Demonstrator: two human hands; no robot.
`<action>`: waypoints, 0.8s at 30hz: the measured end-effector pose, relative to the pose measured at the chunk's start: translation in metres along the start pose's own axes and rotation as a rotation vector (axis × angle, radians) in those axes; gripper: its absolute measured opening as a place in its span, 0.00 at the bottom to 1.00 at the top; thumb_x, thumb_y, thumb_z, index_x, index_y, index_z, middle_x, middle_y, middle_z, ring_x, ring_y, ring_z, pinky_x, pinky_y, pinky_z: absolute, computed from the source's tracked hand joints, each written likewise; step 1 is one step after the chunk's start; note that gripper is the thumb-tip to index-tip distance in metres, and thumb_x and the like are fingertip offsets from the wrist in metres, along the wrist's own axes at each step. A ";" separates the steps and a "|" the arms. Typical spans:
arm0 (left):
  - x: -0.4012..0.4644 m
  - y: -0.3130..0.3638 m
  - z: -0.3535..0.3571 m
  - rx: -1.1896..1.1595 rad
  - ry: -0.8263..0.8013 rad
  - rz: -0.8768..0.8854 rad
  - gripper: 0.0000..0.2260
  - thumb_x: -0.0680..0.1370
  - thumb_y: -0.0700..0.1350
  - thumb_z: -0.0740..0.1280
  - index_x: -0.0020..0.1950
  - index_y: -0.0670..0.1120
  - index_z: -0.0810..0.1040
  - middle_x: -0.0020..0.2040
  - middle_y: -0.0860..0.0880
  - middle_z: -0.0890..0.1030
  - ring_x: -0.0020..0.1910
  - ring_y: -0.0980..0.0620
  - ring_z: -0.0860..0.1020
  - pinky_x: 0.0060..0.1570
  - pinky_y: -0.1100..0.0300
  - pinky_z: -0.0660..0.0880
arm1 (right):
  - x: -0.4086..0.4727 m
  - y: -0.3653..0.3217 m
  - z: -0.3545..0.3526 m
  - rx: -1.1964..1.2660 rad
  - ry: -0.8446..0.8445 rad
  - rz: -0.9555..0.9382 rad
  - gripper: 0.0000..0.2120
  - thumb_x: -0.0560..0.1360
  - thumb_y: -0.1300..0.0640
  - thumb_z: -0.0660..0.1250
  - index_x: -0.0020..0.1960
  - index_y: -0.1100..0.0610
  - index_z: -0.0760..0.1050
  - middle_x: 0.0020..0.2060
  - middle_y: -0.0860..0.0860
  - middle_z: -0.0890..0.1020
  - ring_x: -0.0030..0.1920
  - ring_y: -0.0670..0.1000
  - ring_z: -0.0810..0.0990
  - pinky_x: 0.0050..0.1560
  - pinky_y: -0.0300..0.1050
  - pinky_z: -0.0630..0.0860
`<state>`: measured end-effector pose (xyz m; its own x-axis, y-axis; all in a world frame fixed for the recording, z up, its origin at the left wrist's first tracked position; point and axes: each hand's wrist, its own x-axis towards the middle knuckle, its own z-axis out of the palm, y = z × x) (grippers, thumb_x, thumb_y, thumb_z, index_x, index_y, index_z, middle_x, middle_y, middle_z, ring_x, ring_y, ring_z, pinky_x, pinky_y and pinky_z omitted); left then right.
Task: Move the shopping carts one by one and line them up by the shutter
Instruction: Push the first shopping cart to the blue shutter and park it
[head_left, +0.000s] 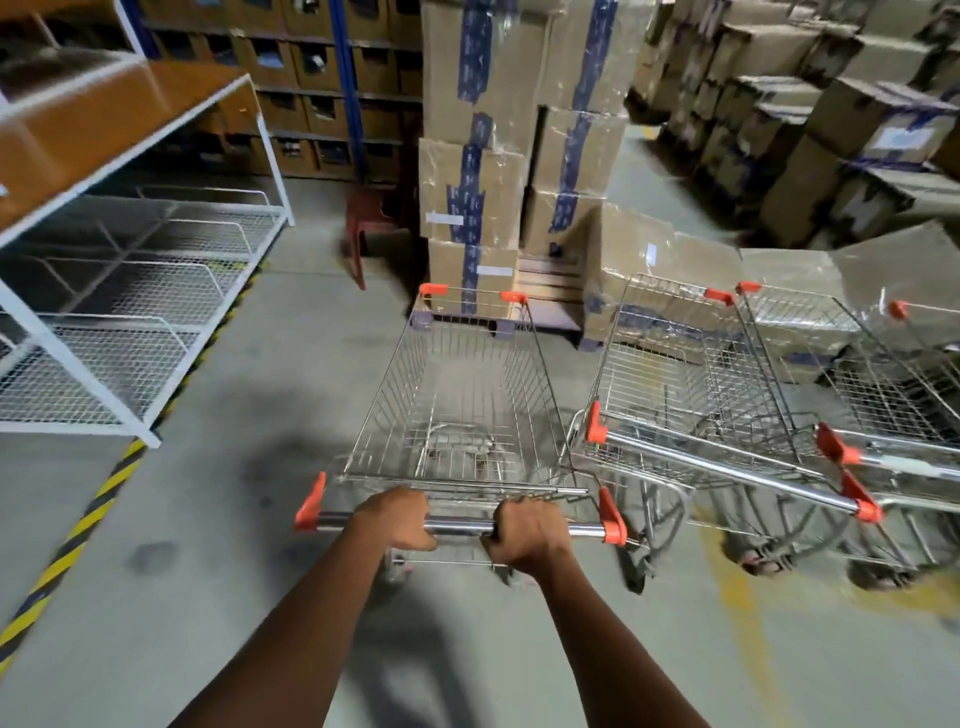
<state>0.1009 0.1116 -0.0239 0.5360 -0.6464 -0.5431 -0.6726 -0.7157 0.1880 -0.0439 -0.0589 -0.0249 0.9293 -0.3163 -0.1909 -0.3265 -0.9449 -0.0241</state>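
Both hands (400, 519) on chrome-wire shopping cart (462, 395), orange-capped handle (457, 529).

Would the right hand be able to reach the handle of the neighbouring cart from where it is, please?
Probably yes: the right hand grips the held cart's handle, and the neighbouring cart's handle lies just beyond with nothing between.

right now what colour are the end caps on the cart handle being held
Orange-red, on both end caps of the chrome handle; clearest in the head view.
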 end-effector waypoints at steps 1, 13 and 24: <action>-0.006 0.001 0.004 0.003 0.011 -0.014 0.19 0.67 0.61 0.69 0.50 0.50 0.81 0.43 0.52 0.81 0.41 0.52 0.80 0.42 0.57 0.77 | -0.003 -0.001 0.001 -0.008 0.004 -0.015 0.22 0.71 0.38 0.60 0.46 0.55 0.80 0.43 0.55 0.86 0.46 0.61 0.86 0.47 0.50 0.78; -0.114 0.053 0.085 -0.047 0.099 -0.220 0.19 0.69 0.62 0.65 0.50 0.49 0.80 0.43 0.50 0.80 0.41 0.50 0.79 0.46 0.55 0.80 | -0.092 0.006 0.013 -0.066 -0.009 -0.293 0.17 0.77 0.40 0.62 0.45 0.53 0.76 0.45 0.53 0.85 0.47 0.59 0.85 0.44 0.49 0.75; -0.241 0.129 0.181 -0.202 0.227 -0.398 0.17 0.74 0.58 0.68 0.50 0.46 0.83 0.47 0.46 0.83 0.48 0.47 0.82 0.44 0.57 0.75 | -0.197 0.004 0.035 -0.105 0.058 -0.556 0.19 0.79 0.40 0.61 0.47 0.54 0.80 0.41 0.51 0.85 0.42 0.56 0.85 0.44 0.48 0.76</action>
<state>-0.2071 0.2223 -0.0168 0.8436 -0.3377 -0.4175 -0.2930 -0.9410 0.1691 -0.2340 0.0020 -0.0217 0.9655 0.2294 -0.1235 0.2302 -0.9731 -0.0076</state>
